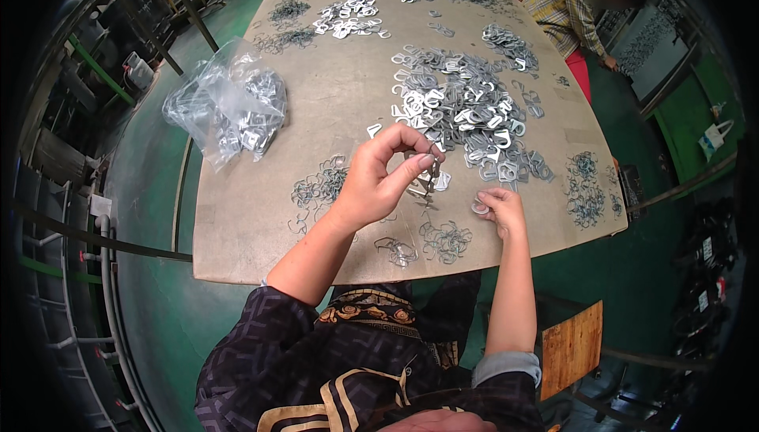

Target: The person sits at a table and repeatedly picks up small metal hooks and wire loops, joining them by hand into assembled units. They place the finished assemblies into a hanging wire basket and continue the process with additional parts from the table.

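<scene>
Raised over the middle of the table, my left hand (378,175) pinches the top of a thin dark metal rack (428,192) between thumb and fingers. The rack hangs down with small prongs, and a pale metal piece shows beside it. My right hand (503,211), lower and to the right, pinches a small silvery loop-shaped metal piece (479,207) at its fingertips. Just beyond both hands spreads a big heap of flat silvery metal loops (458,104). A tangle of thin wire hooks (446,242) lies on the near tabletop between my forearms.
A clear plastic bag (229,104) of metal parts sits at the table's left. More wire pieces (320,184) lie left of my hand, others (585,191) at the right edge. Another person (565,9) bends at the far right corner. A wooden stool (571,349) stands near my right elbow.
</scene>
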`<state>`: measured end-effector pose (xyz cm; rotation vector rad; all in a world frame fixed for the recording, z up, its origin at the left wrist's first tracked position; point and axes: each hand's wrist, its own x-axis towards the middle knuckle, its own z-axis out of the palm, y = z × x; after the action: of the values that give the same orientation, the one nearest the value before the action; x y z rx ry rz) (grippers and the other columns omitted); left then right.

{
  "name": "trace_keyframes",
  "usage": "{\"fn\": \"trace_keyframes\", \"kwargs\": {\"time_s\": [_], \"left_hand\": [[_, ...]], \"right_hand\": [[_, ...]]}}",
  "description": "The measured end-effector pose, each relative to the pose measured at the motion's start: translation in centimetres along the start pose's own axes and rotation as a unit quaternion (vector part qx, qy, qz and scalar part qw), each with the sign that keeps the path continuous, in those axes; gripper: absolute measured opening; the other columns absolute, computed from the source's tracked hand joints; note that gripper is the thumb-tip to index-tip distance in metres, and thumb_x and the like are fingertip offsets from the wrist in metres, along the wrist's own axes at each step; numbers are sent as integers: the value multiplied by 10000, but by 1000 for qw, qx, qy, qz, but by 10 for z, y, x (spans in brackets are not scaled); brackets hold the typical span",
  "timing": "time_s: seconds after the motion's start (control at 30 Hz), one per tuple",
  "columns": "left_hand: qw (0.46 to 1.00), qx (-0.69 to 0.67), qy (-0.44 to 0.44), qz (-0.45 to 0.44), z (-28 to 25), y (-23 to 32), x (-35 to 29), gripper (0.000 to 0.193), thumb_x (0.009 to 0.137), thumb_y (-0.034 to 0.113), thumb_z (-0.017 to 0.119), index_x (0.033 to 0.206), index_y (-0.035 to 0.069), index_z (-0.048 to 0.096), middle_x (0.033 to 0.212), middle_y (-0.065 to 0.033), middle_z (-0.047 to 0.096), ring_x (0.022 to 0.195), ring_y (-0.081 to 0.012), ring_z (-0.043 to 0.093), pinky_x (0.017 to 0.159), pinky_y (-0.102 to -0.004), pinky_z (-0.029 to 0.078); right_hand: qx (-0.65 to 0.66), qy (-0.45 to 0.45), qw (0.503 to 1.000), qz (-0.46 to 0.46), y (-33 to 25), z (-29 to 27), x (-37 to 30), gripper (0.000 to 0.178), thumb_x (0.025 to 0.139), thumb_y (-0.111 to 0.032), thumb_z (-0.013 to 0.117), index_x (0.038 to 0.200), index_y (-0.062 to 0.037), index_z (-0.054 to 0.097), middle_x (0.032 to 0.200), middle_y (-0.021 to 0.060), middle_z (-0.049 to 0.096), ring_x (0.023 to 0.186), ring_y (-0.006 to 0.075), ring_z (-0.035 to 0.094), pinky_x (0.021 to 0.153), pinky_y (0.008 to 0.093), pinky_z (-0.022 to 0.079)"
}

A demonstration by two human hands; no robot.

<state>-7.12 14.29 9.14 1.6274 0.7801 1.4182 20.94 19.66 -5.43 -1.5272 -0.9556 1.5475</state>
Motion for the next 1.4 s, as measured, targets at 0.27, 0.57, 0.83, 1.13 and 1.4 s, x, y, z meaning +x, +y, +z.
{"fn": "trace_keyframes", "kwargs": {"time_s": [0.27,0.57,0.83,1.13,1.4], "left_hand": [[1000,-6,5,-16,3,9,-3,58,926,14,593,960,7,546,993,-129,678,942,-162,615,847,-312,485],[999,-32,-29,8,23,40,-11,61,899,10,623,944,-6,584,959,-120,684,931,-171,633,838,-312,492],[989,-27,-135,-49,58,60,-48,83,881,-7,661,945,-19,609,961,-117,699,948,-178,660,845,-312,509],[983,17,-173,-61,102,35,-106,97,822,46,713,882,20,641,856,-115,694,829,-271,685,742,-360,516],[968,112,-217,-57,106,8,-132,92,808,54,732,889,69,692,810,-73,685,750,-256,640,727,-357,469]], "right_hand": [[127,-51,990,16,5,-8,5,291,880,8,630,1144,119,580,1033,185,668,916,235,696,753,336,603],[-142,132,960,-200,-13,13,-47,143,849,-12,697,934,102,679,780,121,694,633,146,670,608,245,547],[71,33,972,-222,-50,17,-188,119,866,-30,708,888,81,673,752,128,689,616,153,665,580,251,545],[59,53,958,-274,-14,15,-255,87,881,0,683,906,82,667,787,114,699,686,147,690,626,255,576],[-76,93,942,-314,19,14,-258,59,847,27,694,878,77,689,775,97,685,701,136,684,634,237,544]]}}
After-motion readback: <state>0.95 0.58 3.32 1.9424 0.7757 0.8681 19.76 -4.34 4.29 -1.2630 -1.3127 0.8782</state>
